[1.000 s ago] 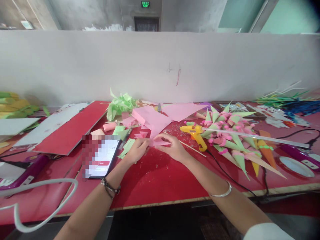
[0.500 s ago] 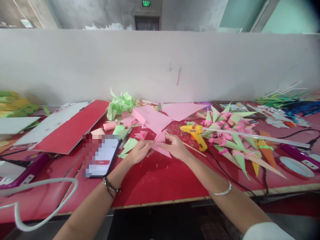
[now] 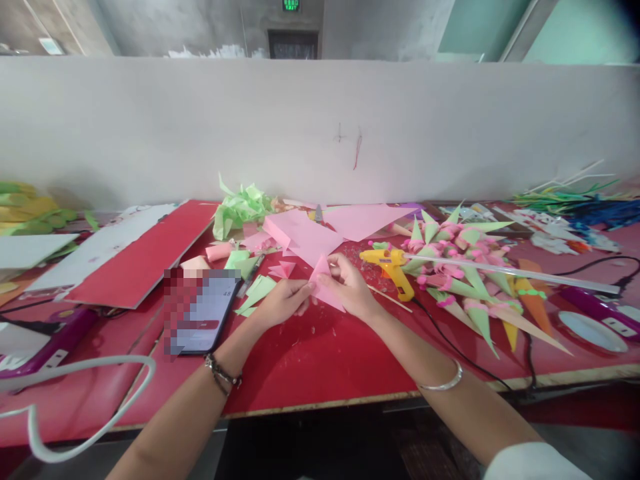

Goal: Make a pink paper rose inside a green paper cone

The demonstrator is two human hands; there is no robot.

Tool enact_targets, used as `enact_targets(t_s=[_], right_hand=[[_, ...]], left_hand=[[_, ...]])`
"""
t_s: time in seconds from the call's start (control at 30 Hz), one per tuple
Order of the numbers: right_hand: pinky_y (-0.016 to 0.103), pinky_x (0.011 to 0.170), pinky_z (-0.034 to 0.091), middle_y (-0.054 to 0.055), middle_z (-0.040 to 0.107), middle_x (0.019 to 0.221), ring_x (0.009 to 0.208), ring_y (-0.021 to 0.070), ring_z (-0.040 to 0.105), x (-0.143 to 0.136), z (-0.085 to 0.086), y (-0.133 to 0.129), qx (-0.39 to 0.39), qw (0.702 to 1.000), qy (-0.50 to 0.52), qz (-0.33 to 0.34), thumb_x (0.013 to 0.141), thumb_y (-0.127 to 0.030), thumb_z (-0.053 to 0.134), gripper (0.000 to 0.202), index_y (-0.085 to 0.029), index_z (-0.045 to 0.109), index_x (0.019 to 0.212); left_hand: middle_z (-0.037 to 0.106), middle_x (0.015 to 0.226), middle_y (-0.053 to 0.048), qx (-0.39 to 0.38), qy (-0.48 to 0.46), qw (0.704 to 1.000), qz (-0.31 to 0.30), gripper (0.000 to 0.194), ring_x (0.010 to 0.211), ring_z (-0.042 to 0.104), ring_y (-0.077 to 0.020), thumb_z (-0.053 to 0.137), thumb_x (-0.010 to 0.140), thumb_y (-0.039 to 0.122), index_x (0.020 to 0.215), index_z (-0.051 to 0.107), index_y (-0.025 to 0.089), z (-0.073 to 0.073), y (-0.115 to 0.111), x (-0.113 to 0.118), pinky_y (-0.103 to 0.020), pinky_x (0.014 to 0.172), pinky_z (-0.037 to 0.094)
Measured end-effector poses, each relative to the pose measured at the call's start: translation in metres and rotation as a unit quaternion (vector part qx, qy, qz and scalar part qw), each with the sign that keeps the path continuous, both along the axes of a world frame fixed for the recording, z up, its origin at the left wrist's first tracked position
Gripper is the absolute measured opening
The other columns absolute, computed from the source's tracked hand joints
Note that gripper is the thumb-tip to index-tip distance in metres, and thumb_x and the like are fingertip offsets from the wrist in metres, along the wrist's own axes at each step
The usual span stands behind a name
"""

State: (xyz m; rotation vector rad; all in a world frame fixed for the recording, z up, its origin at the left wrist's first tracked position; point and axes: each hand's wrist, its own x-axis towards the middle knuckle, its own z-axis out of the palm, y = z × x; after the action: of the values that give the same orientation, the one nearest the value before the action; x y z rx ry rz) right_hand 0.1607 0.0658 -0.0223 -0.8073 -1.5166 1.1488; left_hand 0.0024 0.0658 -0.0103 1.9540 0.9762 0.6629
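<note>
A small folded piece of pink paper (image 3: 327, 291) is held between my two hands above the red tabletop. My left hand (image 3: 284, 303) pinches its left edge with thumb and fingertips. On the other side, my right hand (image 3: 351, 288) grips the paper, thumb in front and fingers behind. Another folded pink paper piece (image 3: 281, 269) lies just beyond my left hand. Large pink sheets (image 3: 307, 237) rest behind both hands. Pale green paper pieces (image 3: 259, 293) are left of my left hand. To the right of my right hand lies a thin wooden stick (image 3: 390, 299).
A yellow glue gun (image 3: 395, 270) with a long clear glue stick lies at the right, its cord trailing to the front edge. Beyond it is a pile of green and pink paper cones (image 3: 463, 267). A phone (image 3: 213, 313) lies at left, near a red board (image 3: 145, 257).
The pink paper between my hands has been folded narrower; its left flap no longer spreads out. My right hand's fingers have shifted slightly on it, while my left hand stays at its left edge.
</note>
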Motion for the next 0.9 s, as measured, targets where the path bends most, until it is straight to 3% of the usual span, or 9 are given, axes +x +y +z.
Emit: enact_targets(t_s=[0.2, 0.37, 0.47, 0.53, 0.63, 0.73, 0.9], right_hand=[[0.021, 0.043, 0.032, -0.007, 0.045, 0.053, 0.043, 0.0079, 0.042, 0.0001, -0.0033, -0.0010, 0.038, 0.996, -0.046, -0.068, 0.079, -0.029, 0.047, 0.017, -0.022, 0.038, 0.093], [0.022, 0.041, 0.026, -0.009, 0.027, 0.046, 0.039, 0.0087, 0.028, -0.0008, -0.0006, -0.0039, 0.063, 0.991, -0.083, -0.089, 0.082, -0.027, 0.043, 0.037, -0.021, 0.032, 0.117], [0.024, 0.043, 0.031, -0.006, 0.040, 0.054, 0.040, 0.0093, 0.031, -0.0010, 0.0008, -0.0050, 0.068, 0.988, -0.098, -0.100, 0.083, -0.027, 0.040, 0.041, -0.022, 0.029, 0.123], [0.026, 0.051, 0.039, 0.001, 0.054, 0.079, 0.048, 0.0100, 0.041, -0.0006, 0.0013, -0.0050, 0.078, 0.986, -0.102, -0.109, 0.084, -0.027, 0.038, 0.041, -0.024, 0.029, 0.124], [0.030, 0.079, 0.041, 0.004, 0.050, 0.113, 0.083, 0.0145, 0.053, 0.0012, 0.0021, -0.0037, 0.118, 0.983, -0.101, -0.102, 0.085, -0.025, 0.034, 0.037, -0.025, 0.036, 0.122], [0.030, 0.091, 0.035, 0.001, 0.055, 0.108, 0.102, 0.0154, 0.048, 0.0033, 0.0031, -0.0025, 0.138, 0.984, -0.102, -0.045, 0.085, -0.019, 0.032, 0.032, -0.025, 0.052, 0.109], [0.030, 0.084, 0.041, 0.000, 0.061, 0.094, 0.091, 0.0149, 0.054, 0.0034, 0.0049, -0.0046, 0.106, 0.990, -0.086, 0.015, 0.078, -0.010, 0.037, 0.032, -0.025, 0.060, 0.095]], left_hand=[[0.044, 0.040, 0.006, -0.023, -0.001, 1.000, -0.002, 0.039, 0.037, 0.038, -0.0046, 0.033, 0.084, 0.038, 0.057, 0.049, 0.014, 0.0009, -0.0005, 0.0010, -0.015, 0.042, 0.032], [0.042, 0.038, 0.007, -0.035, -0.002, 0.999, 0.003, 0.038, 0.034, 0.035, -0.0040, 0.034, 0.084, 0.038, 0.058, 0.049, 0.014, 0.0041, -0.0012, 0.0015, -0.015, 0.039, 0.030], [0.042, 0.036, 0.007, -0.036, -0.005, 0.999, 0.005, 0.039, 0.033, 0.034, -0.0035, 0.035, 0.083, 0.039, 0.056, 0.048, 0.014, 0.0044, -0.0014, 0.0017, -0.015, 0.039, 0.029], [0.041, 0.035, 0.007, -0.034, -0.007, 0.999, 0.010, 0.040, 0.032, 0.034, -0.0035, 0.035, 0.083, 0.039, 0.055, 0.047, 0.014, 0.0044, -0.0016, 0.0015, -0.015, 0.039, 0.029], [0.040, 0.034, 0.007, -0.032, -0.014, 0.999, 0.022, 0.041, 0.032, 0.034, -0.0036, 0.035, 0.082, 0.040, 0.052, 0.045, 0.015, 0.0042, -0.0013, 0.0001, -0.015, 0.038, 0.028], [0.036, 0.032, 0.007, -0.028, -0.021, 0.999, 0.038, 0.041, 0.029, 0.030, -0.0039, 0.031, 0.083, 0.040, 0.051, 0.041, 0.016, 0.0026, 0.0009, -0.0022, -0.016, 0.036, 0.026], [0.031, 0.030, 0.007, 0.002, -0.009, 0.998, 0.065, 0.041, 0.029, 0.030, -0.0059, 0.024, 0.083, 0.036, 0.048, 0.037, 0.018, 0.0002, 0.0047, -0.0046, -0.018, 0.038, 0.030]])
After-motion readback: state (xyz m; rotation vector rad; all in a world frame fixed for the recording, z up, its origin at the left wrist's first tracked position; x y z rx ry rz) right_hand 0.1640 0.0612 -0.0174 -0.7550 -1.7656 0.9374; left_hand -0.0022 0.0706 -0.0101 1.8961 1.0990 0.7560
